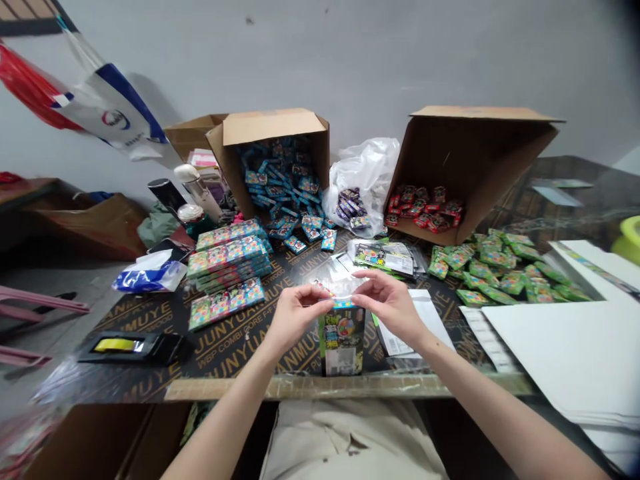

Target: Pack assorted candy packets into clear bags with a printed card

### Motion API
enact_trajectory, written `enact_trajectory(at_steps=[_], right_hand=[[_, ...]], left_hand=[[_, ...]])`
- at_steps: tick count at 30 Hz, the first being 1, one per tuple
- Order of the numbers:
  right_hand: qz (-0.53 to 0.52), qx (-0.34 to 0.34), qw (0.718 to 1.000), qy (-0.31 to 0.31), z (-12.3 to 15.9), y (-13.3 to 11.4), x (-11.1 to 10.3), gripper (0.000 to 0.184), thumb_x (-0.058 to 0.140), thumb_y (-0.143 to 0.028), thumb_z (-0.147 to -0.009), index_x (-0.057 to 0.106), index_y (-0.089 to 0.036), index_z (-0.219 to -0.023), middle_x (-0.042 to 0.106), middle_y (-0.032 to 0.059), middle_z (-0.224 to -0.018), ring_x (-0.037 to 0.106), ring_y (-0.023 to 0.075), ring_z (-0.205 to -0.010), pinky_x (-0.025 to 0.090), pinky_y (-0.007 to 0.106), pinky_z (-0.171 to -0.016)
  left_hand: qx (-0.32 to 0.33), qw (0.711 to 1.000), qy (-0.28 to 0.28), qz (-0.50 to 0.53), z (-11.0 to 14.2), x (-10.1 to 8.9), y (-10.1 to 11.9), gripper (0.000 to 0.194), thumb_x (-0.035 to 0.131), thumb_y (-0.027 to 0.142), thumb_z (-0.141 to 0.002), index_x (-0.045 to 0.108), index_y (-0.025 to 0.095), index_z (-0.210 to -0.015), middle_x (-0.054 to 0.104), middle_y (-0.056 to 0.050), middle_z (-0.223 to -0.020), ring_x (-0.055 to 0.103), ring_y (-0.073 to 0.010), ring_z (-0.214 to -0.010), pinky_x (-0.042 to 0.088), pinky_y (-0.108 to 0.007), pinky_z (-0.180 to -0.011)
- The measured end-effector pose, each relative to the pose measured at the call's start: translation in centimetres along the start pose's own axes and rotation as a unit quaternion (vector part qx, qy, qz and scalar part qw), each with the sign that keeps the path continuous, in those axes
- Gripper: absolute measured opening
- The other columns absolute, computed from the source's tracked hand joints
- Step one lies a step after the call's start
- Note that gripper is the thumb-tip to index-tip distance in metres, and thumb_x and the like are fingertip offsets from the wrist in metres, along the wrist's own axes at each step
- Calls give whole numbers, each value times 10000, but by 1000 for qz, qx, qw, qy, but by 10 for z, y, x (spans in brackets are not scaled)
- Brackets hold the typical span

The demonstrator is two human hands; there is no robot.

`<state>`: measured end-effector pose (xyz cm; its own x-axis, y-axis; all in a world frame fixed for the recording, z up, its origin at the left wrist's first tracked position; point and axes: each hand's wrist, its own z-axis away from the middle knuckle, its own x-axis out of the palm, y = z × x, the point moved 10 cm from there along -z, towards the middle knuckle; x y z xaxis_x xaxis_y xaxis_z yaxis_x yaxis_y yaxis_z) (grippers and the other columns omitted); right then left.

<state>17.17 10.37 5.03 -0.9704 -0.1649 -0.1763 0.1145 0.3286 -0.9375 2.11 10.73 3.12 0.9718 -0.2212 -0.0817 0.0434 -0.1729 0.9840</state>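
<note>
**Two hands at the top edge of an upright printed packet**

Low in the centre of the frame, a dark rectangular printed packet with green edging [343, 337] stands upright near the table's front edge. The bare left hand [299, 309] is at its upper left corner, thumb and forefinger drawn together on the blue-trimmed top edge. The bare right hand [387, 305] meets the same edge from the right, thumb and fingers pinching there; the exact contact of its fingertips is too small to make out. Neither hand lies spread or flat.

The step in hand seems to be working the packet's mouth, either parting or closing it; which of the two cannot be told. As a judgement, the next move calls for a light, even pinch at both corners, so that the packet stays upright and its top edge does not crumple.

Just behind the hands, at centre right, lie flat printed sleeves in clear plastic [384, 257]. Left of centre are stacked colourful flat boxes [230, 253]; right of centre, a loose heap of green printed sachets [505, 267]. Towards the top, a brown cardboard carton of blue packets [275, 128] and a brown cardboard carton of red packets [480, 153] lie open towards the viewer.
</note>
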Motion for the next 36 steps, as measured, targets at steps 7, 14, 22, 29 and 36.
enact_trajectory(at_steps=[7,14,22,29,36], right_hand=[[73,-10,997,13,7,-10,-2,246,612,-222,-745,550,-216,-983,629,-10,-722,604,132,-669,488,268,-654],[96,-58,991,73,18,-16,-10,202,628,-215,-740,568,-225,-933,654,7,-768,638,159,-721,494,292,-697],[15,36,994,99,17,-1,-12,270,687,-254,-681,525,-213,-893,656,-8,-648,621,151,-593,485,254,-562],[19,25,995,91,22,-3,-10,296,675,-288,-700,530,-214,-947,673,19,-729,645,172,-680,518,288,-624],[149,-87,982,76,32,-18,-6,176,564,-250,-801,564,-251,-978,684,29,-877,645,199,-856,488,357,-810]], left_hand=[[108,982,-34,-153,3,8,32,110,633,239,-720,645,138,-680,629,-43,-695,574,-149,-672,437,-244,-611],[209,941,-28,-265,17,17,48,41,588,163,-762,617,156,-734,605,-40,-750,548,-138,-690,415,-244,-633],[245,923,-35,-295,20,23,43,230,516,156,-817,666,225,-977,563,-38,-805,533,-126,-717,421,-226,-626],[256,928,-27,-270,21,20,43,210,530,175,-809,687,214,-944,586,-50,-793,554,-130,-711,446,-232,-621],[265,911,-31,-315,23,22,38,218,501,183,-827,678,210,-950,584,-58,-826,546,-129,-718,438,-229,-625]])
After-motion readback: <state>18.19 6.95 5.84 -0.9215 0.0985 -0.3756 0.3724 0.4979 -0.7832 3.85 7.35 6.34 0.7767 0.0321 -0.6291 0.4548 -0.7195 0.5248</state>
